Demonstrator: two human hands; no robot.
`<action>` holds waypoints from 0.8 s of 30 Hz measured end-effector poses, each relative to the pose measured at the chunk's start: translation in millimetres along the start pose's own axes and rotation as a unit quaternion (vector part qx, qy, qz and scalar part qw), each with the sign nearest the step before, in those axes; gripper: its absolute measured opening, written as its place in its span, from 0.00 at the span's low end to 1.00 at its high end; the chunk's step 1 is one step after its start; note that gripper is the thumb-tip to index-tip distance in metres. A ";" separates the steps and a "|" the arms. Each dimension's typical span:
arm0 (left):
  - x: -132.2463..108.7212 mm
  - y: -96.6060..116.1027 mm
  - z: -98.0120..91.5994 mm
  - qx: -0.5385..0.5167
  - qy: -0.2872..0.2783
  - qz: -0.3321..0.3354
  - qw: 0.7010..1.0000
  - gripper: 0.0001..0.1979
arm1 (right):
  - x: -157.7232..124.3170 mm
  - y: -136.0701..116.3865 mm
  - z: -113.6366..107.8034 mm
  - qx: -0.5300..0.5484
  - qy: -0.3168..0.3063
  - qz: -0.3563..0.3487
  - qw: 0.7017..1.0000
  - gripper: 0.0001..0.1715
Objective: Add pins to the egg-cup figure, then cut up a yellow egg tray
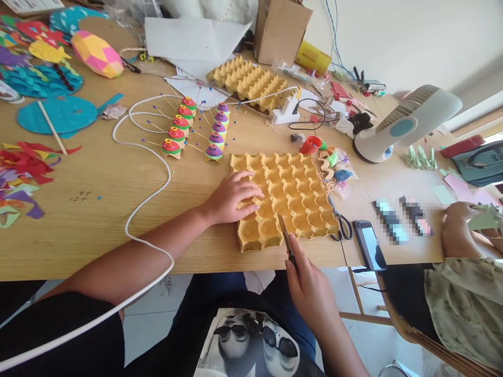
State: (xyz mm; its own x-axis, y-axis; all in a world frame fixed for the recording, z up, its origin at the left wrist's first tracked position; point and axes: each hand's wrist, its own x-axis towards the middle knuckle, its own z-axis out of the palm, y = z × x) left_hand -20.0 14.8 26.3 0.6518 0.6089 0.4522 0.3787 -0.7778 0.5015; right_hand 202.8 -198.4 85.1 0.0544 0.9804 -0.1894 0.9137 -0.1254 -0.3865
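A yellow egg tray (301, 201) lies on the table right in front of me. Across its left side rests my left hand (234, 198), fingers spread and pressing on the cups. My right hand (310, 283) grips a utility knife (290, 246) near the tray's front edge. The knife's blade reaches over the front cups and appears to touch the cardboard. Behind the tray stand two rows of painted egg-cup caterpillars, one red and green (181, 123), the other purple (217, 132), with pin-like feelers.
Scissors (342, 222) and a phone (369, 245) lie right of the tray. Farther back are a second egg tray (247, 81), a white glue gun (286, 107) and a fan (404, 125). A white cable (135, 209) crosses my left arm. Another person's hands (459, 225) hold green paper at right.
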 end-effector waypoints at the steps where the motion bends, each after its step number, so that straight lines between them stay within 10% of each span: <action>1: -0.4 3.6 -1.9 0.005 0.005 0.004 1.000 0.13 | -0.7 0.9 0.5 0.004 0.003 0.000 1.000 0.34; 24: -8.6 42.9 -2.8 0.118 -0.112 0.100 0.982 0.11 | -6.9 -2.5 6.7 0.019 0.002 0.014 1.000 0.34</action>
State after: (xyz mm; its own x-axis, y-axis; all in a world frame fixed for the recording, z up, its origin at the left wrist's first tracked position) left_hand -11.2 -23.3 46.0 0.8463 0.4118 0.3380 0.3529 -0.9086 0.2234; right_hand 197.5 -205.9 81.3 0.0820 0.9770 -0.1971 0.8957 -0.1589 -0.4154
